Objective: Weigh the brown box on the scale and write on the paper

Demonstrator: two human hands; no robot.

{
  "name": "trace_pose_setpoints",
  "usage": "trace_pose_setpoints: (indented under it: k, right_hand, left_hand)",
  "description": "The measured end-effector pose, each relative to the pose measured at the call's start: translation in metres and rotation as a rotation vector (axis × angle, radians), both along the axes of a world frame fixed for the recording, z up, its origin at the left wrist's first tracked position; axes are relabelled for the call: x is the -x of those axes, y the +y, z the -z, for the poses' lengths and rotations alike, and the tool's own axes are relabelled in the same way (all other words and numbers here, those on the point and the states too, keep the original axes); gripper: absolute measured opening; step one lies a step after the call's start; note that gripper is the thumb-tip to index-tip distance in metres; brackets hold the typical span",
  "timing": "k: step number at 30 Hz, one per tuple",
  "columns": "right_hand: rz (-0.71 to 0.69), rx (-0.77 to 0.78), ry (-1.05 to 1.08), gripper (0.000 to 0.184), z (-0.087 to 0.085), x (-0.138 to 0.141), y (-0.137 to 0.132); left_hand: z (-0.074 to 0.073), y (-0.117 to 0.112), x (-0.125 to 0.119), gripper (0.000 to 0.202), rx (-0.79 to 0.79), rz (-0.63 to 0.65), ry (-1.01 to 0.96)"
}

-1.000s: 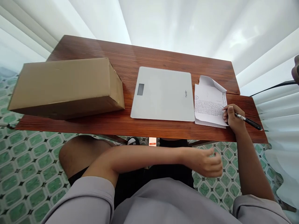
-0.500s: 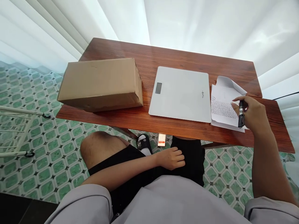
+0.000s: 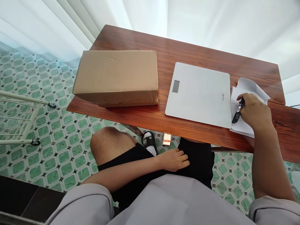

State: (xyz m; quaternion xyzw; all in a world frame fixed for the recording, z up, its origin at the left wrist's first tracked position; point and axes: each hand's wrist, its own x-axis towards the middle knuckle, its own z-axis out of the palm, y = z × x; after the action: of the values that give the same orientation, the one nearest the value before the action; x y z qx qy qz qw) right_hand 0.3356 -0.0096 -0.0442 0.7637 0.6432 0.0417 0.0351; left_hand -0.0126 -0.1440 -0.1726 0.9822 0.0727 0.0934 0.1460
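On the wooden table [image 3: 145,117], right hand [image 3: 254,112] fingers pinch a pen [image 3: 237,113] over paper [image 3: 246,126].

Reddish-brown wood-grain desk [image 3: 178,53]. Plain tan cardboard box [image 3: 117,75] at its left end. Pale grey scale [image 3: 199,90], dark display. White paper [image 3: 246,125] with dark handwriting, black pen [image 3: 237,112]. Floor [image 3: 58,131] tiled green-and-white with dark diamonds.

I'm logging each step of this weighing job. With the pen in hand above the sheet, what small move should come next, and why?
Probably lowering the pen tip onto the paper. The right hand grips it over the written sheet beside the scale, point angled down. The cardboard box sits off the scale, and the left hand rests on the lap.
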Motion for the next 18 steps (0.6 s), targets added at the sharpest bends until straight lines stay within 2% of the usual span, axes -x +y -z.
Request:
trace_pose_setpoints:
  k: [5, 9, 13, 18]
  right_hand:
    - [0.004, 0.116, -0.064, 0.032, 0.001, -0.002, 0.002]
    - [-0.011, 0.140, -0.086, 0.034, 0.002, -0.005, 0.003]
    - [-0.017, 0.157, -0.107, 0.036, 0.003, -0.008, 0.004]
    - [-0.045, 0.160, -0.079, 0.043, 0.003, -0.012, 0.001]
  left_hand:
    - [-0.001, 0.001, 0.001, 0.012, 0.028, 0.009, 0.013]
    - [-0.011, 0.001, 0.003, 0.014, 0.047, 0.016, 0.051]
    - [-0.032, 0.005, 0.011, 0.016, -0.011, -0.025, -0.024]
    - [-0.071, 0.018, 0.026, 0.011, -0.173, -0.184, -0.262]
